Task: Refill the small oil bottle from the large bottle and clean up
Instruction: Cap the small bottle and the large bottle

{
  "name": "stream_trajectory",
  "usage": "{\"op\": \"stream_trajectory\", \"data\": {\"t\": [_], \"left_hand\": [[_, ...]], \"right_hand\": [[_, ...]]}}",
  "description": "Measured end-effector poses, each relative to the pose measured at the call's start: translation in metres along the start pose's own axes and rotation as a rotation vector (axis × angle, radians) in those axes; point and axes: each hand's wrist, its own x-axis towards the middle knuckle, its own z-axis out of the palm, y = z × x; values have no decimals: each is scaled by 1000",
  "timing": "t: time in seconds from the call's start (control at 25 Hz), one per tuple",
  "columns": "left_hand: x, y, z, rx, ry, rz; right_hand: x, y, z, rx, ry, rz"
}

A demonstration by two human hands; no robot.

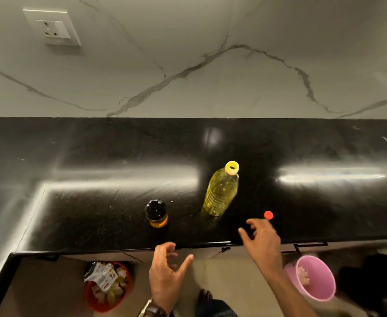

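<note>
A large clear bottle of yellow oil [221, 191] stands uncapped on the black counter [96, 202], its yellow neck ring showing. Its red cap [268, 215] lies on the counter to the right. A small oil bottle [156, 213] with a black lid stands left of the large one, a band of amber oil at its base. My right hand [260, 239] hovers over the counter's front edge, fingers spread, fingertips just short of the red cap. My left hand [167, 271] is held in front of the counter edge below the small bottle, fingers loosely curled, holding nothing.
A marble wall [188, 65] with a power socket [54, 27] rises behind the counter. On the floor below stand a red bin [92, 298] full of scraps and wrappers and a pink bucket [318, 280]. My bare foot [205, 296] shows between them.
</note>
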Motion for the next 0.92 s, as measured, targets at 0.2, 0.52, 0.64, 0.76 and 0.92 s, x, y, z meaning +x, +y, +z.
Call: {"op": "stream_trajectory", "data": {"t": [0.2,0.52,0.64,0.76,0.92], "left_hand": [[6,26,30,-8,-74,68],[44,101,58,-124,-33,167],[66,129,61,-131,9,212],[85,156,62,-134,19,234],[102,179,64,-132,2,329]], "right_hand": [[63,46,-20,-165,-10,114],[68,27,-47,-105,-108,-24],[81,-27,-105,134,-52,-236],[98,-87,-163,302,-81,-532],[114,-136,-188,172,-253,-732]]}}
